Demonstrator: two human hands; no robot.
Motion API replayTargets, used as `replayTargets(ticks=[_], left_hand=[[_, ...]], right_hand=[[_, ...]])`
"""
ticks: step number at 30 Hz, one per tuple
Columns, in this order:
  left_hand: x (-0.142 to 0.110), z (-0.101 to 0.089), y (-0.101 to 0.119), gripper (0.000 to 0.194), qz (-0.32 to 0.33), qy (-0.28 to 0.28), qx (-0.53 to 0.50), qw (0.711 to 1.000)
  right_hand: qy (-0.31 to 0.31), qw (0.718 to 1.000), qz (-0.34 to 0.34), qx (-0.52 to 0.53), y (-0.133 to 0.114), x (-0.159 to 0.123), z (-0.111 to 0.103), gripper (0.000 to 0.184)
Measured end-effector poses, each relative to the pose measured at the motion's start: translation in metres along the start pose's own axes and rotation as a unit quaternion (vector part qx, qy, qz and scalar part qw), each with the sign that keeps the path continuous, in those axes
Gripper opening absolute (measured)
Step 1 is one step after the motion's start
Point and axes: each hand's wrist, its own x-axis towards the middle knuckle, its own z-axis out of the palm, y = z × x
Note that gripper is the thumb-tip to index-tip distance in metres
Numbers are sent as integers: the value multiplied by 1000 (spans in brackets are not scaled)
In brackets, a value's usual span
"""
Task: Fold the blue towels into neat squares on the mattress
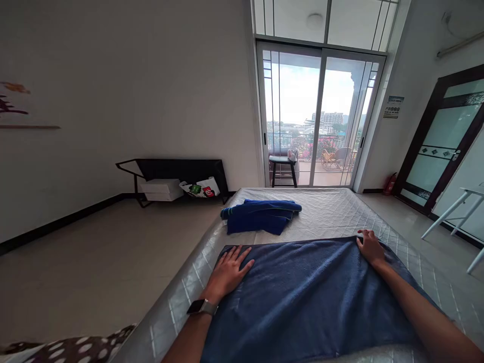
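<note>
A blue-grey towel (302,297) lies spread over the near part of a silver quilted mattress (321,209). Flat on its far left corner rests my left hand (229,269), fingers spread and open, with a watch (203,307) on the wrist. My right hand (371,248) lies on the towel's far edge toward the right, fingers apart and pointing away from me. Slight creases run across the cloth between the hands. Just beyond it, a darker blue cloth (260,217) sits loosely folded on the mattress.
Left of the bed, a black metal-framed bench (181,169) stands by the wall with a white box (162,189) and a printed bag (200,188). A brown dotted cloth (86,348) shows at lower left. Sliding glass doors (321,116) are ahead; a white stool (454,214) stands right.
</note>
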Motion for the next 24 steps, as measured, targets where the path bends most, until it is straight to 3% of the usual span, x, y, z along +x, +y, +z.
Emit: replayTargets(ticks=[8,15,24], left_hand=[[-1,0,2,68,-45,13,29,998],[5,6,-12,71,-62,20,9,998],[10,13,-25,67,-65,14,20,998]], right_hand=[[-51,995,-81,-22,28,-18,-4,46],[-100,989,-98,-36,55,-20,0,53],[-131,990,-13,-47,47,-15,8,58]])
